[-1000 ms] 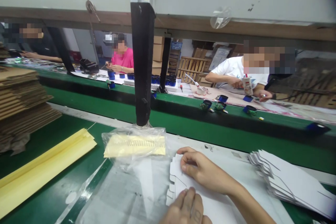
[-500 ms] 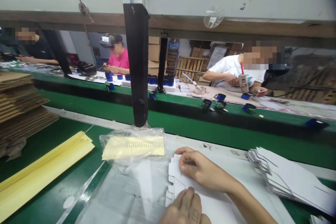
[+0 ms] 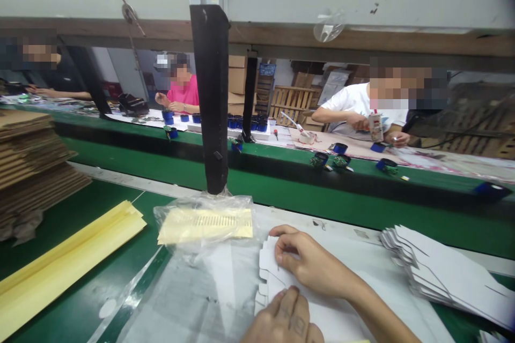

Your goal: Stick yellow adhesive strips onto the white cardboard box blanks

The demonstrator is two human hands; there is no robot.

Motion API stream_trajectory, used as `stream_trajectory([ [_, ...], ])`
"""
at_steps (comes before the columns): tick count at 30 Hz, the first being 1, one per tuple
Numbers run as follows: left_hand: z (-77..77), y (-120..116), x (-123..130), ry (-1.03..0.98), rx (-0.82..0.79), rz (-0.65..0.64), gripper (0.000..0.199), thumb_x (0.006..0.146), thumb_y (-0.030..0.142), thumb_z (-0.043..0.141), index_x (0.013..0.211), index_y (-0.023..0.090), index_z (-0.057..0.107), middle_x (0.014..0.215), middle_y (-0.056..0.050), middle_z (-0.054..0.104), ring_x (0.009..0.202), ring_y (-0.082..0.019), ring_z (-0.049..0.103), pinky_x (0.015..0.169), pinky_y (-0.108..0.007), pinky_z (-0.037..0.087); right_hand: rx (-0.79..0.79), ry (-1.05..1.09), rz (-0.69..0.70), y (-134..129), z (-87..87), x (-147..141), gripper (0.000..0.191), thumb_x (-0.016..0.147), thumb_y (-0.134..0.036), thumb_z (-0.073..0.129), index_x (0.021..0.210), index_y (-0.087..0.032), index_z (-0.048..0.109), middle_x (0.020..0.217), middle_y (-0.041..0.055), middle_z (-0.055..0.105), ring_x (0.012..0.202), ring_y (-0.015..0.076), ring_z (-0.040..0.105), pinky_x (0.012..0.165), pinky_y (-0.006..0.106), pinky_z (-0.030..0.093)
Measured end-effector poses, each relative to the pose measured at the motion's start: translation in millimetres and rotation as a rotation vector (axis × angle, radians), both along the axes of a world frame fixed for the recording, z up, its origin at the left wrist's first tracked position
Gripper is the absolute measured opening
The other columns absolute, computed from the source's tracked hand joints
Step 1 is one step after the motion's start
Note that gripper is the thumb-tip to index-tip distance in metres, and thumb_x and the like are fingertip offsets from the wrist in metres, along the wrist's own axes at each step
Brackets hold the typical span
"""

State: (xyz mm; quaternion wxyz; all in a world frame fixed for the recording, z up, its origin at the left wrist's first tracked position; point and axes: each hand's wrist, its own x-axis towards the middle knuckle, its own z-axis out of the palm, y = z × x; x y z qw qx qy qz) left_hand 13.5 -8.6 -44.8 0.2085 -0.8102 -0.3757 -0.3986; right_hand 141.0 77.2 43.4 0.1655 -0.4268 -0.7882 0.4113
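White die-cut cards (image 3: 271,273) with notched left edges lie on a sheet in the lower middle. My right hand (image 3: 308,260) reaches over them from the right, with its thumb and fingers curled together at their upper left edge. Closer to the bottom edge, my left hand (image 3: 285,319) presses on the same cards, its fingers bent and close together. The fingertips of both hands rest near each other. How many cards lie under them is hidden.
Yellow sheets in clear plastic (image 3: 209,225) lie ahead. Folded yellow paper (image 3: 72,262) and stacked cardboard (image 3: 32,161) are left; more white cards (image 3: 450,273) lie right. A black-wrapped post (image 3: 210,96) stands ahead. Three people work across the green bench (image 3: 281,187).
Both my hands keep nearly the same place on the cards. A thin yellow edge now shows at the bottom of the view. Across the bench, the pink-shirted person's hand has shifted slightly left.
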Motion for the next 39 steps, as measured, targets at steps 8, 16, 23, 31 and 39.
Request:
stream_trajectory([
  [8,1.2,-1,-2,0.037,-0.036,0.0,0.036,0.099,0.012,0.028,0.099,0.005,0.064,0.086,-0.011,0.076,0.076,-0.016,0.074,0.065,-0.019,0.058,-0.005,-0.022,-0.016,-1,-0.4,-1,0.014,0.08,-0.012,0.053,0.071,-0.021,0.058,0.127,0.0114,0.06,0.13,0.0276,0.05,0.101,0.039,0.043],
  [16,-0.1,-1,-2,0.024,-0.045,-0.02,0.034,0.095,0.008,0.03,0.099,0.005,0.063,0.086,-0.012,0.075,0.075,-0.019,0.074,0.061,-0.022,0.059,0.04,-0.032,-0.019,0,-4.3,-2,0.014,0.081,-0.014,0.053,0.071,-0.021,0.059,0.128,0.01,0.06,0.126,0.0258,0.054,0.1,0.037,0.045],
  [23,2.6,-2,-2,0.023,-0.049,-0.016,0.031,0.093,0.008,0.031,0.097,0.006,0.062,0.084,-0.011,0.074,0.073,-0.017,0.073,0.059,-0.021,0.058,0.053,-0.016,-0.015,1,-7.1,2,0.011,0.081,-0.017,0.055,0.074,-0.021,0.063,0.129,0.0091,0.059,0.119,0.0253,0.058,0.1,0.037,0.046],
  [31,17.9,2,2,-0.019,0.032,-0.036,0.034,0.088,0.001,0.031,0.072,0.015,0.058,0.07,-0.006,0.069,0.067,-0.017,0.07,0.055,-0.023,0.056,0.04,0.093,-0.09,9,-10.0,2,0.022,0.071,-0.013,0.062,0.089,-0.023,0.054,0.106,0.0044,0.067,0.107,0.0227,0.061,0.095,0.038,0.046],
  [39,15.6,4,-1,0.002,0.05,-0.046,0.038,0.092,0.002,0.028,0.07,0.016,0.056,0.071,-0.004,0.069,0.072,-0.015,0.071,0.062,-0.021,0.056,-0.018,0.174,-0.141,13,-19.3,9,0.042,0.074,-0.025,0.071,0.112,-0.02,0.053,0.109,0.008,0.069,0.105,0.0221,0.064,0.101,0.04,0.043],
])
